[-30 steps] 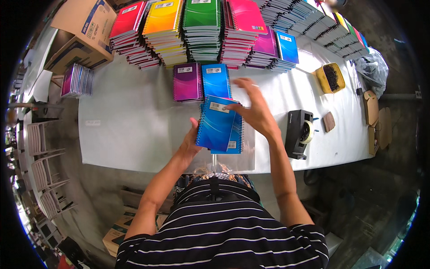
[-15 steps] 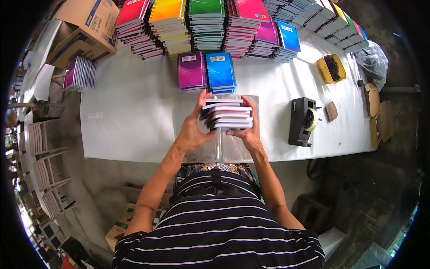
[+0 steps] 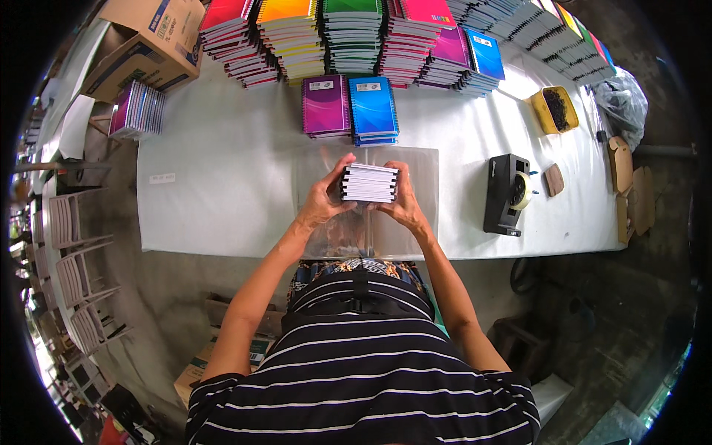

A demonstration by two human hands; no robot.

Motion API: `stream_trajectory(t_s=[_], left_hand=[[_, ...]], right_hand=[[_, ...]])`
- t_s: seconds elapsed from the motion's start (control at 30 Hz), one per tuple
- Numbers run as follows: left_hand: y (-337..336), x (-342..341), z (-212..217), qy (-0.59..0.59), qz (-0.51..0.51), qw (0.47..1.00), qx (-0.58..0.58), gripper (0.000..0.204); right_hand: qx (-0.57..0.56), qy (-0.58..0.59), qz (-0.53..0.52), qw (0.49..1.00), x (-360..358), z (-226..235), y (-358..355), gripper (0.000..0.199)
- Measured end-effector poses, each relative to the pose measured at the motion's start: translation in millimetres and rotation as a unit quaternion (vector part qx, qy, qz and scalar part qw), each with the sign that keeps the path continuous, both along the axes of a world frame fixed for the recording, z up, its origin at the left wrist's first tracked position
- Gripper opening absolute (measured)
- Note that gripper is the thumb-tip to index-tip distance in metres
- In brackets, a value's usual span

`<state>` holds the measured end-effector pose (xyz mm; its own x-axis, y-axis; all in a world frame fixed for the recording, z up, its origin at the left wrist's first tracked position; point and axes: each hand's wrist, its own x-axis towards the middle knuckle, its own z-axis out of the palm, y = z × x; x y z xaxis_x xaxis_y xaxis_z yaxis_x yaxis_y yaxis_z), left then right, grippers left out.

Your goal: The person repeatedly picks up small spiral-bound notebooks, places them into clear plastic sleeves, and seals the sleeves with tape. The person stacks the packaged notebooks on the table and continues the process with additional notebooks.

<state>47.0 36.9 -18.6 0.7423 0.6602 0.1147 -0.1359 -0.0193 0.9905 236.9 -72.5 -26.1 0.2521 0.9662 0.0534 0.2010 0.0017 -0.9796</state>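
The left hand (image 3: 319, 203) was clamped on the left end of a bundle of notebooks (image 3: 369, 183) and the right hand (image 3: 405, 205) on its right end, the two hands apart with the bundle between them. It was over a clear plastic sheet (image 3: 406, 236) at the near edge of the pale table (image 3: 215, 215), white page edges showing; I cannot tell whether it touched the sheet. Just beyond lay a purple notebook pile (image 3: 325, 107), with a blue notebook pile (image 3: 374, 110) close on its right. Farther back stood a row of tall notebook stacks (image 3: 355, 44) in several colours. To the right was a black tape dispenser (image 3: 504, 200), with a brown block (image 3: 554, 180) just right of it and a yellow tub (image 3: 545, 119) of small dark pieces farther away. A cardboard box (image 3: 165, 50) stood at the far left, a small notebook stack (image 3: 136, 111) on its near side
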Motion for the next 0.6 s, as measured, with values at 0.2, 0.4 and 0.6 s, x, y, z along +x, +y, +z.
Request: stream_trajectory(t_s=[0.2,0.4,0.6], left_hand=[[-9,-6,10,0.051,0.006,0.984,-0.17,0.087],[-19,-10,15,0.082,0.035,0.986,-0.139,0.086],[-17,-10,7,0.103,0.037,0.99,-0.092,0.085]], right_hand=[[-0.058,-0.013,0.036,0.998,-2,24,4,0.082],[-0.038,-0.053,0.049,0.997,-3,25,-2,0.083],[-0.026,-0.09,0.042,0.995,0,14,-1,0.083]])
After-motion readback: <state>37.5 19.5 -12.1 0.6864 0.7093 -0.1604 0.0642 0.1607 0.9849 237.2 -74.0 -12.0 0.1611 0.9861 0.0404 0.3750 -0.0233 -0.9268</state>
